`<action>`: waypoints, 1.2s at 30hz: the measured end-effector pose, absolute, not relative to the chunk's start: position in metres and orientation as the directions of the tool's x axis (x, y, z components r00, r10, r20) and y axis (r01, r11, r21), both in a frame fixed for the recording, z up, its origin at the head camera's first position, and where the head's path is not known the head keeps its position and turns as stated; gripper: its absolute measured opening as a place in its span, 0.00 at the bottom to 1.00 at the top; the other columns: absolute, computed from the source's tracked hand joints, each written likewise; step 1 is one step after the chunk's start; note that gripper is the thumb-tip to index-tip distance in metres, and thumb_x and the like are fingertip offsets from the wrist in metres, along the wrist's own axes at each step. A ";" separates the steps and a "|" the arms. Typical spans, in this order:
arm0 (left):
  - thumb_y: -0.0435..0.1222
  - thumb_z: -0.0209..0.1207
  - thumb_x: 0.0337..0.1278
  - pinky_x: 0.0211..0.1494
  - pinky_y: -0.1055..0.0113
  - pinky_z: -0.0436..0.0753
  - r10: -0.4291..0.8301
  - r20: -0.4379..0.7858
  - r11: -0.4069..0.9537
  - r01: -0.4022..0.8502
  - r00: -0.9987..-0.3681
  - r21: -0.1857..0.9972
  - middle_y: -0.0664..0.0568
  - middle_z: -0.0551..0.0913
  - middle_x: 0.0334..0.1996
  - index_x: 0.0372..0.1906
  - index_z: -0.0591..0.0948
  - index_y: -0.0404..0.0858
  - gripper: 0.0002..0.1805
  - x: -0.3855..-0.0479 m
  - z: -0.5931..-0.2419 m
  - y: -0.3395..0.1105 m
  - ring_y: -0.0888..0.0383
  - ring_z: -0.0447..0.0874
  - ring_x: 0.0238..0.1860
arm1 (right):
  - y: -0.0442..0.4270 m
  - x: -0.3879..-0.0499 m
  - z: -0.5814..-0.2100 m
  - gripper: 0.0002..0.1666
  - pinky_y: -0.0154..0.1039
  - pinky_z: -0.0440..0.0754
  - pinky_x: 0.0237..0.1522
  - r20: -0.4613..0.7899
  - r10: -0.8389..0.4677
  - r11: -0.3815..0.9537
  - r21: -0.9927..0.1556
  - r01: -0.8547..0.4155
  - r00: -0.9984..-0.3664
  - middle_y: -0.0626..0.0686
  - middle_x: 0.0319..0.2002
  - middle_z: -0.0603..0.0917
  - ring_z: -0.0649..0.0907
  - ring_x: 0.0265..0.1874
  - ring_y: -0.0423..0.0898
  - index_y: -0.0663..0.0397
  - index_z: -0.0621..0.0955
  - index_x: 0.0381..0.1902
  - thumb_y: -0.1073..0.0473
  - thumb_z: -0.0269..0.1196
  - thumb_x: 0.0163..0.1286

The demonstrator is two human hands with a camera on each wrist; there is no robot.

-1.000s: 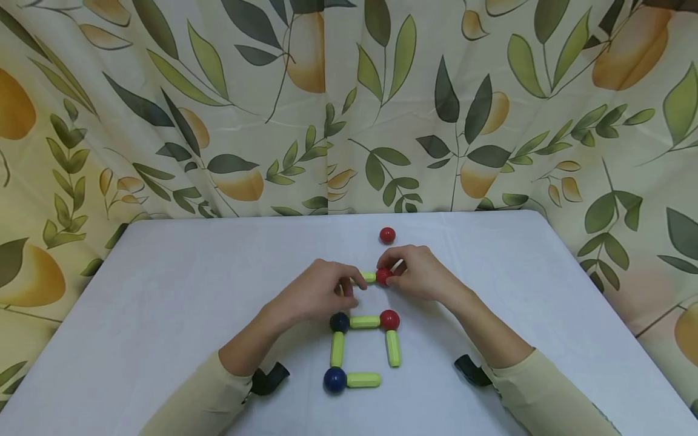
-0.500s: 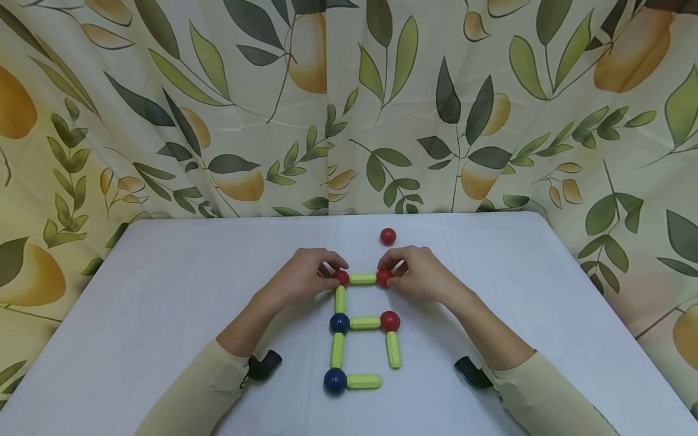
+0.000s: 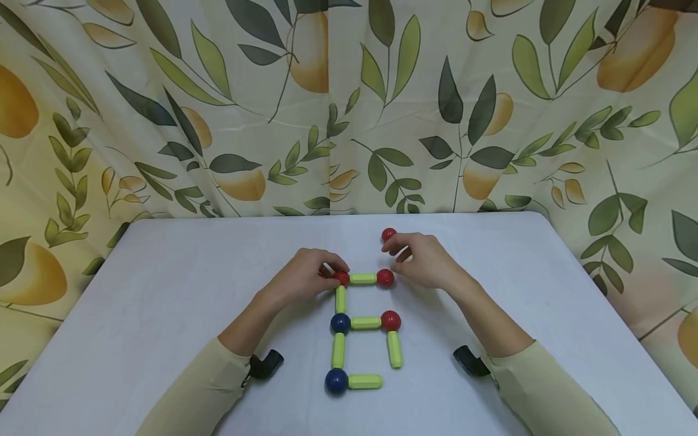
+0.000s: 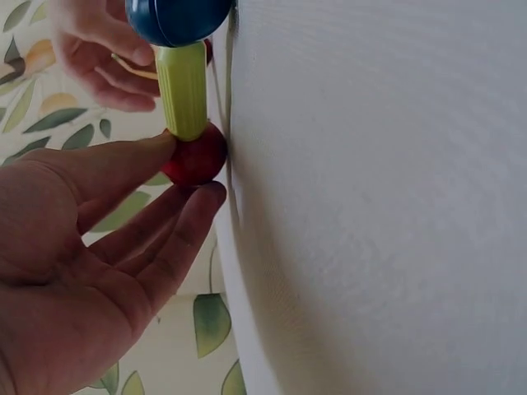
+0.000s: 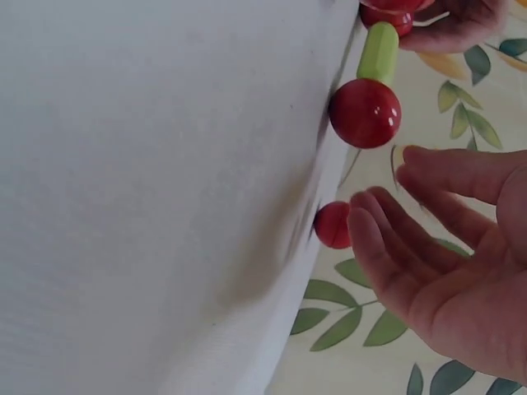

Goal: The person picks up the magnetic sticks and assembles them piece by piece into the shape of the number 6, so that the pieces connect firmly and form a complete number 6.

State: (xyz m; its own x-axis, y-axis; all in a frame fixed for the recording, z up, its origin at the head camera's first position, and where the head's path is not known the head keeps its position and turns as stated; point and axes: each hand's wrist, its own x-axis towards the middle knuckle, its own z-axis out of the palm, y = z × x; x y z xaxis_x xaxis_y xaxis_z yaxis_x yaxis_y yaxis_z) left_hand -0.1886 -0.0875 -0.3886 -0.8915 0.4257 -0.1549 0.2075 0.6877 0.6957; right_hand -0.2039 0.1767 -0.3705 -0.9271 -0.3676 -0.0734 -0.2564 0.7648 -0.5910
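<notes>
My left hand (image 3: 302, 275) pinches a red ball (image 4: 199, 158) between thumb and fingers at the far left corner of a figure of balls and lime-green rods. From that ball one rod (image 3: 362, 278) runs right to another red ball (image 3: 385, 278), and a second rod (image 3: 340, 299) runs toward me to a dark blue ball (image 3: 340, 323). My right hand (image 3: 424, 260) holds nothing, its fingers loosely bent. It hovers between the far right ball and a loose red ball (image 3: 388, 234) farther back. In the right wrist view its fingers overlap the loose ball (image 5: 331, 225); contact cannot be told.
Nearer me, the figure continues with a red ball (image 3: 391, 321), a nearer blue ball (image 3: 336, 381) and two rods with free ends, one pointing toward me (image 3: 394, 349) and one pointing right (image 3: 365, 381). A white cloth (image 3: 218, 242) covers the table; a printed curtain (image 3: 245, 121) hangs behind.
My left hand moved left and back from the far rod to the far left ball, which it now pinches. My right hand let go of the far right ball and moved back toward the loose ball.
</notes>
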 end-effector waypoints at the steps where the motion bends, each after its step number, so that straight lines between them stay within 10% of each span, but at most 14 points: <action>1: 0.31 0.69 0.64 0.42 0.67 0.86 0.426 -0.154 0.687 0.208 -0.892 0.696 0.55 0.88 0.44 0.52 0.89 0.46 0.13 -0.188 -0.388 -0.087 0.58 0.84 0.42 | 0.177 -0.206 -0.370 0.18 0.50 0.86 0.51 -0.062 -0.360 0.768 -0.586 -0.257 -0.931 0.59 0.53 0.87 0.86 0.50 0.56 0.57 0.85 0.56 0.66 0.67 0.68; 14: 0.31 0.69 0.64 0.41 0.67 0.85 0.400 -0.153 0.702 0.195 -0.903 0.685 0.55 0.88 0.44 0.51 0.89 0.45 0.13 -0.187 -0.388 -0.093 0.57 0.84 0.41 | 0.176 -0.243 -0.374 0.32 0.59 0.82 0.59 -0.073 -0.275 0.813 -0.549 -0.192 -0.959 0.63 0.71 0.76 0.81 0.63 0.65 0.54 0.78 0.70 0.67 0.64 0.68; 36: 0.31 0.69 0.64 0.45 0.67 0.86 0.395 -0.154 0.704 0.191 -0.905 0.684 0.55 0.88 0.44 0.52 0.89 0.46 0.13 -0.188 -0.387 -0.090 0.57 0.84 0.43 | 0.179 -0.236 -0.379 0.11 0.52 0.83 0.54 -0.084 -0.307 0.799 -0.564 -0.209 -0.948 0.61 0.50 0.86 0.84 0.46 0.58 0.56 0.86 0.47 0.66 0.67 0.68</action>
State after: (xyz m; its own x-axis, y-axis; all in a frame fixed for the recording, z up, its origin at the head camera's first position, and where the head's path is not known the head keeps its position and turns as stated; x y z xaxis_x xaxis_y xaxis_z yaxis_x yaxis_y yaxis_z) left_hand -0.1885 -0.0899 -0.3869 -0.9055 0.3955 -0.1539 0.1912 0.7040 0.6840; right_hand -0.2358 0.1786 -0.3786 -0.9480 -0.3068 -0.0843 -0.2085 0.7991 -0.5639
